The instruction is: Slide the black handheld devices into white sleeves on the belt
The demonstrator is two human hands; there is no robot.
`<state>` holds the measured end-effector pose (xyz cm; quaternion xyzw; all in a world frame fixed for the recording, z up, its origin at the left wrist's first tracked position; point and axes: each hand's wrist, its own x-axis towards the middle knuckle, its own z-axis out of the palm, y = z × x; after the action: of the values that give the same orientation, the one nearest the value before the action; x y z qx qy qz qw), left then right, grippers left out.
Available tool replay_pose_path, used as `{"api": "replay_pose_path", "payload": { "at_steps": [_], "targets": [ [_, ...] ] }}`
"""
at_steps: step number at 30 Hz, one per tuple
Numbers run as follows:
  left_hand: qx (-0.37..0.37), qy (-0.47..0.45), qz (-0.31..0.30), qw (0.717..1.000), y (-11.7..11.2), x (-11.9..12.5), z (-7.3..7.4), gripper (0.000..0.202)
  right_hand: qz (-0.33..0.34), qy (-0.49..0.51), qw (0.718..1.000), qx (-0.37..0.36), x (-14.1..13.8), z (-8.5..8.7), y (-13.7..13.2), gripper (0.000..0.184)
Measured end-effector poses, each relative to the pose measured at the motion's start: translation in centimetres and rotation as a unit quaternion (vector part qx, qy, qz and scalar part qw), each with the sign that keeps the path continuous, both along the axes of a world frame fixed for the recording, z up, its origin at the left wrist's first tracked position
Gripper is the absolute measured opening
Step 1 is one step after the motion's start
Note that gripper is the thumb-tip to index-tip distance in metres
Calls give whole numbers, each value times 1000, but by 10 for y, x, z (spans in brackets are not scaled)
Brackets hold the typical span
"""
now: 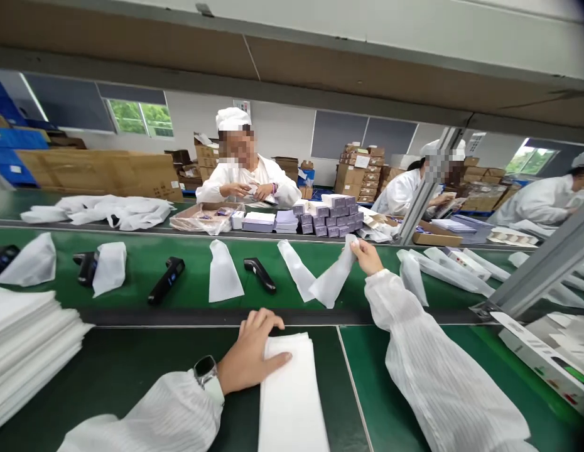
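My left hand point(252, 351) lies at the upper left edge of a stack of flat white pouches point(292, 402), its thumb on the top one and its fingers stretched past the edge. Over the green conveyor belt, my right hand point(367, 255) pinches the top corner of a white pouch point(334, 279), which hangs down to the belt. Its lower end meets another pouch point(296, 267). To the left on the belt are a black handheld thermometer point(260, 275), a flat pouch point(225, 273) and a second black thermometer point(167, 280).
A tall pile of white sheets point(28, 351) stands at the left. On the right are an open white box point(546, 358) and a slanted metal post point(428, 188). Across the belt, a co-worker point(249, 166) handles small items behind stacked purple boxes point(332, 216).
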<state>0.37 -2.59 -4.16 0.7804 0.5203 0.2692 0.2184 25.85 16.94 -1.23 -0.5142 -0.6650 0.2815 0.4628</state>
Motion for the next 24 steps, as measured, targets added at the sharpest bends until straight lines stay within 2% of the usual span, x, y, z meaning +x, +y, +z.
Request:
{"api": "replay_pose_path", "payload": {
  "at_steps": [2,4,5,6,7,9,10,12,15,17,19,22,24],
  "targets": [
    [-15,24,3,1000,-4,-4,-6,10,-43,-29,999,12,4,-7,-2,31],
    [-11,18,13,1000,-3,-3,-6,9,-65,-88,992,56,-5,-17,-23,28],
    [-8,9,17,1000,-1,-2,-5,10,-37,-118,989,79,-14,-22,-38,26],
    [-7,-2,19,1000,0,0,-4,11,20,-140,986,93,-24,-26,-55,24],
    [-6,-14,18,1000,1,1,-3,11,108,-148,979,92,-35,-30,-73,22],
    [-2,-34,19,999,1,3,-1,12,273,-129,952,45,-56,-37,-105,22],
    [2,-41,20,999,0,3,-1,12,320,-117,940,22,-65,-40,-117,23],
    [4,-47,18,999,-1,3,-1,14,330,-103,938,5,-75,-44,-133,23],
    [7,-77,15,997,-1,4,0,9,301,-101,948,37,-78,-46,-137,16],
    [13,-112,11,994,2,5,2,21,308,-106,943,63,-77,-44,-133,14],
    [6,-128,-16,992,7,6,5,28,330,-114,934,80,-75,-42,-130,12],
    [-26,-121,-82,989,15,6,8,14,380,-124,911,106,-72,-40,-128,13],
    [-43,-126,-114,984,18,5,9,21,410,-133,895,113,-70,-41,-127,16]
  ]
}}
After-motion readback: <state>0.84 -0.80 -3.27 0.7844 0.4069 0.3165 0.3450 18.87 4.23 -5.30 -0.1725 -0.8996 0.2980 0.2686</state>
